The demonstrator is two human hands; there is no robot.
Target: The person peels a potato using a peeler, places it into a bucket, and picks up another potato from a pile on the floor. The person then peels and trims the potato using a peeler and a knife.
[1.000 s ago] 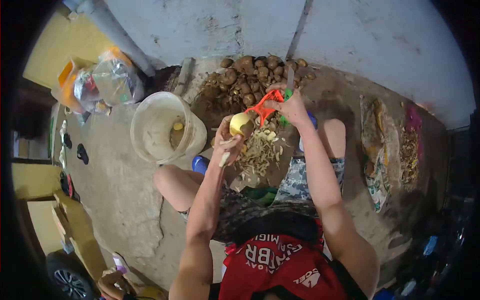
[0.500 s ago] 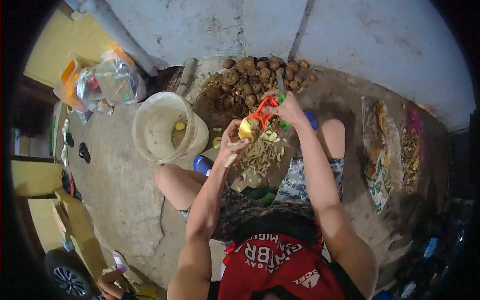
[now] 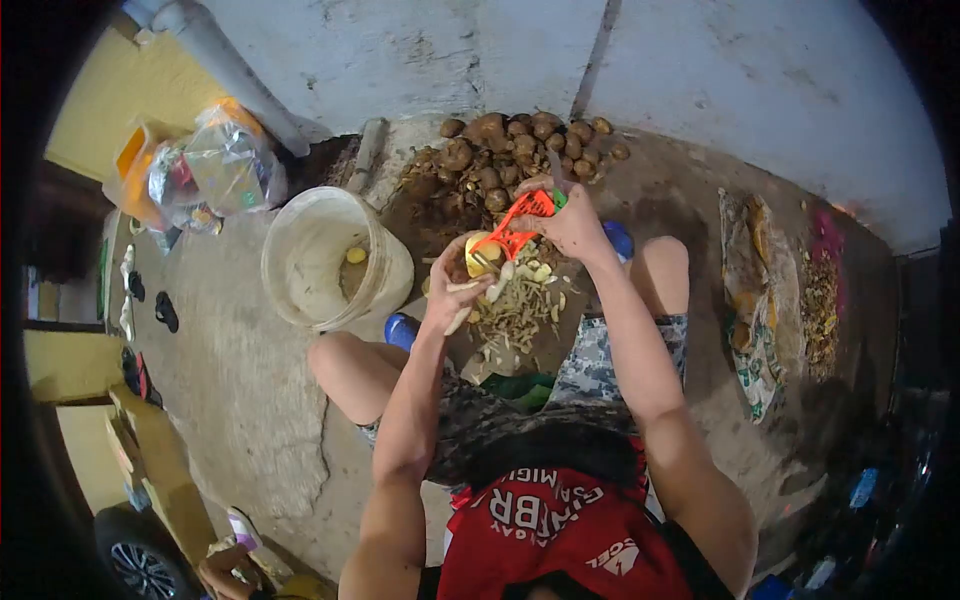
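Observation:
My left hand [image 3: 450,285] is closed around a partly peeled potato [image 3: 480,250] whose yellow flesh shows. Strips of peel cling to its fingers. In my right hand [image 3: 575,225] is an orange peeler [image 3: 519,222], its head against the potato. The same hand also has a green-handled knife [image 3: 557,172], blade pointing away from me. Below both hands lies a heap of peelings [image 3: 515,312] on the floor between my legs. Unpeeled brown potatoes [image 3: 523,146] are piled beyond my hands, near the wall.
A whitish bucket [image 3: 392,285] stands to the left, with a peeled potato [image 3: 355,256] inside. Filled plastic bags [image 3: 215,170] sit farther left by the wall. To the right lie a crumpled sack [image 3: 745,310] and scattered scraps [image 3: 822,310]. Another person's hand [image 3: 225,570] shows at lower left.
The peeler has moved slightly down and left across the potato, and a pale strip of peel now hangs beside it. The potato has turned a little in my left hand.

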